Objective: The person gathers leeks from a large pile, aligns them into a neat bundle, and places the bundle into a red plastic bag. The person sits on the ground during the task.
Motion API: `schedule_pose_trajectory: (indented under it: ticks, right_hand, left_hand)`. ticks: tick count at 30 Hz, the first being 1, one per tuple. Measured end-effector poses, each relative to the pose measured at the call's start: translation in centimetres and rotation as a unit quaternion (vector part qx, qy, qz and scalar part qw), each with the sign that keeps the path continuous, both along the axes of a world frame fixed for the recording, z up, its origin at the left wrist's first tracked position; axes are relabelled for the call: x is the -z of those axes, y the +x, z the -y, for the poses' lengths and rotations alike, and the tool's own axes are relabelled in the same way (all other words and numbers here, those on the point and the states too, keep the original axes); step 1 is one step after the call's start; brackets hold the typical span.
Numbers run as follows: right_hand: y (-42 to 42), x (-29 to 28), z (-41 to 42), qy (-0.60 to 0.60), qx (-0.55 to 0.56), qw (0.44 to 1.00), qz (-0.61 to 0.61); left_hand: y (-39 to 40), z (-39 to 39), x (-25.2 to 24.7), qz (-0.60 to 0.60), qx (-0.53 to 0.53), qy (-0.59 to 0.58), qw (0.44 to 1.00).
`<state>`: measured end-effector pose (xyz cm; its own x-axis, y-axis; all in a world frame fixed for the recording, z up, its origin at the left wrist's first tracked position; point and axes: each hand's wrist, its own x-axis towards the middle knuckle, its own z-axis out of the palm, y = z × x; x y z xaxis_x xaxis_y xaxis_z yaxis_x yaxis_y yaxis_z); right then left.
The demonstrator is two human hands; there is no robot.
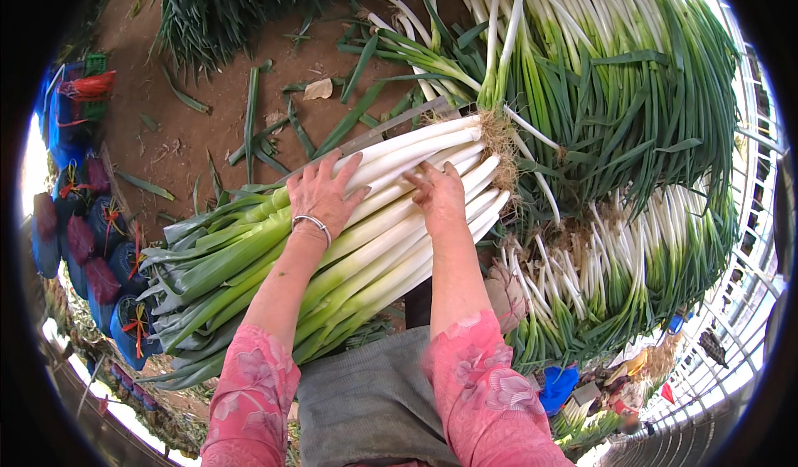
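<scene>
A large bunch of long green onions [380, 218] lies across in front of me, white stalks and brown roots to the right, green leaves to the lower left. My left hand [324, 193], with a metal bangle at its wrist, rests on the upper edge of the bunch, fingers spread. My right hand [436, 193] lies on the white stalks nearer the roots, its fingers slightly curled. Neither hand is closed round a stalk. Part of a flat metal edge [405, 121] shows beyond the bunch.
Big heaps of green onions [648, 80] stand at the upper right, with another pile [580, 280] below. More green leaves [218, 18] lie at the top. Cut leaves litter the brown ground [168, 112]. Several tied blue bundles [118, 236] stand at the left.
</scene>
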<state>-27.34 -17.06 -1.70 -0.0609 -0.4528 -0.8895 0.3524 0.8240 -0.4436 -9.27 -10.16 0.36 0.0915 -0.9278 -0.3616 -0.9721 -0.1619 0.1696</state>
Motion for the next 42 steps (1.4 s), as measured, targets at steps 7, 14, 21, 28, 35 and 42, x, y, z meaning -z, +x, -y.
schedule_pose_trajectory:
  ticks: [7,14,21,28,35,42]
  right_hand:
    - [0.5,1.5,0.7,0.007,0.031,0.999,0.013]
    - [0.6,0.7,4.2,0.052,-0.169,0.982,-0.072]
    - [-1.2,0.6,3.1,0.014,-0.084,0.996,0.029]
    - [-2.3,1.6,1.9,-0.018,-0.008,0.989,0.145]
    - [-1.4,4.2,2.5,0.010,0.011,0.995,0.095]
    - [-0.5,2.6,1.7,0.009,0.044,0.999,-0.024]
  left_hand:
    - [-0.3,1.4,-0.4,0.007,-0.046,0.092,0.995]
    - [-0.3,1.3,-0.2,0.012,-0.037,0.086,0.996]
    - [-0.2,0.7,0.3,0.021,-0.021,0.046,0.998]
    - [-0.1,1.1,0.3,0.014,-0.029,0.056,0.998]
    - [0.1,0.8,0.8,0.009,-0.013,0.026,1.000]
    - [0.3,0.8,0.6,0.000,-0.012,0.019,1.000]
